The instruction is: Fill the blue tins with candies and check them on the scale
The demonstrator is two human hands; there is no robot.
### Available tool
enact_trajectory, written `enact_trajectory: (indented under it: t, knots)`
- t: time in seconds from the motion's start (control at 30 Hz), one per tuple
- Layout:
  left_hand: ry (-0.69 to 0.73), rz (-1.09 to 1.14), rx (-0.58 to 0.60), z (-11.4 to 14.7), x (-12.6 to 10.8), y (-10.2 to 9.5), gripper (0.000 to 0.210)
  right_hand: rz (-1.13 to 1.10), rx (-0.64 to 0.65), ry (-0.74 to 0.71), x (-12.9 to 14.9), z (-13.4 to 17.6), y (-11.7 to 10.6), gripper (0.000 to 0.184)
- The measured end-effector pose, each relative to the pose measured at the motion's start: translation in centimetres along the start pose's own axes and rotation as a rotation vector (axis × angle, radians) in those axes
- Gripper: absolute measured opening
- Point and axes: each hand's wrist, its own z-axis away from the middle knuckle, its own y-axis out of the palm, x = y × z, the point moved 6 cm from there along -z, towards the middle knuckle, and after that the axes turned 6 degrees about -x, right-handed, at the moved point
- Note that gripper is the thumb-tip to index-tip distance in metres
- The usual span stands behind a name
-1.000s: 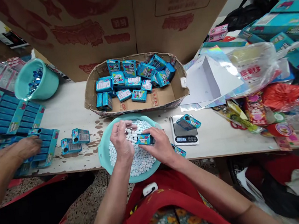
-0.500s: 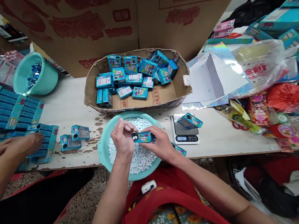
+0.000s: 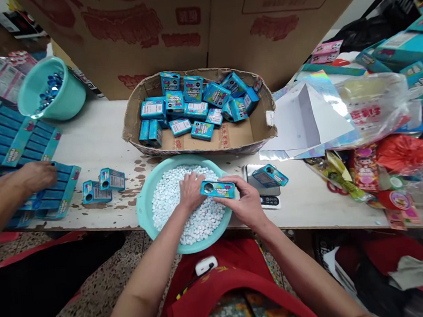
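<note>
My right hand [image 3: 248, 204] grips a small blue candy box [image 3: 218, 189] printed "CARAMELO MACIZO", tilted with its round hole toward me, above the right side of a turquoise basin [image 3: 143, 213]. Pale, white-blue candies [image 3: 170, 198] fill the basin. Among them rests my left hand [image 3: 191, 192], fingers stretched forward and their tips partly hidden by the candies and the box edge. Behind my right hand a digital scale [image 3: 271, 201] carries another blue box [image 3: 270, 175], which leans across its plate.
A cut-down carton [image 3: 241, 135] with several blue boxes stands behind the basin. Two boxes [image 3: 111, 179] lie to the left, near a co-worker's hand [image 3: 37, 177] over blue display trays [image 3: 62, 194]. Holographic sheets [image 3: 294, 119] and wrappers [image 3: 366, 162] cover the right side.
My left hand has gone from beside the box's hole down into the candies. The box in my right hand has shifted right. The co-worker's hand has moved over the trays.
</note>
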Motion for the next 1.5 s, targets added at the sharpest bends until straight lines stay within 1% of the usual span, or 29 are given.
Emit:
enact_trajectory:
  t: [0.07,0.13,0.23,0.3,0.37,0.43,0.5,0.57,0.63,0.7,0.8,0.87,0.9,1.13,1.3,1.37,1.5]
  knots:
    - [-0.037,-0.006,0.001,1.0,0.9,-0.3,0.027,0.027,-0.018,0.029,-0.4,-0.1,0.1,0.035]
    - [-0.127,0.096,-0.054,1.7,2.4,-0.5,0.024,0.051,-0.023,0.06,-0.6,-0.1,0.2,0.037]
    - [-0.353,0.476,-0.195,2.5,4.7,-1.0,0.019,0.126,-0.011,0.062,-0.5,0.0,0.3,0.036]
    - [-0.509,0.74,-0.248,3.0,5.5,-1.6,0.025,0.176,-0.009,0.032,-0.2,0.0,0.3,0.034]
    - [-0.633,1.016,-0.27,3.5,5.2,-2.7,0.03,0.218,0.0,-0.008,0.0,0.1,0.6,0.033]
    - [-0.678,1.319,-0.296,3.9,3.9,-4.6,0.03,0.25,0.028,-0.05,0.2,0.2,1.4,0.033]
    - [-0.628,1.552,-0.342,3.9,2.1,-6.8,0.027,0.293,0.068,-0.093,0.5,0.4,2.4,0.032]
    - [-0.565,1.666,-0.409,3.8,0.6,-8.6,0.023,0.363,0.11,-0.129,0.8,0.6,3.6,0.03]
    - [-0.556,1.711,-0.488,3.8,-0.1,-9.3,0.02,0.437,0.143,-0.147,1.0,0.8,4.5,0.028]
    - [-0.554,1.725,-0.558,3.8,-0.2,-9.5,0.019,0.465,0.171,-0.154,1.3,0.9,5.0,0.029]
    - [-0.463,1.717,-0.626,3.4,-0.2,-9.9,0.015,0.46,0.171,-0.154,1.6,0.9,5.0,0.031]
    - [-0.412,1.711,-0.628,3.1,-0.2,-10.1,0.014,0.462,0.17,-0.145,1.6,0.8,4.9,0.032]
    - [-0.411,1.707,-0.626,3.0,-0.2,-10.2,0.014,0.464,0.171,-0.138,1.5,0.7,4.8,0.031]
    - [-0.519,1.639,-0.625,3.1,-0.2,-10.2,0.017,0.433,0.177,-0.098,1.6,0.1,4.8,0.033]
    - [-0.531,1.641,-0.523,3.0,-0.4,-10.0,0.021,0.446,0.231,-0.095,1.5,0.2,5.0,0.033]
    - [-0.518,1.624,-0.515,3.0,-0.4,-10.0,0.022,0.445,0.228,-0.098,1.6,0.1,5.0,0.032]
    - [-0.458,1.627,-0.539,3.0,-0.6,-10.5,0.018,0.414,0.194,-0.098,2.0,-0.1,4.7,0.032]
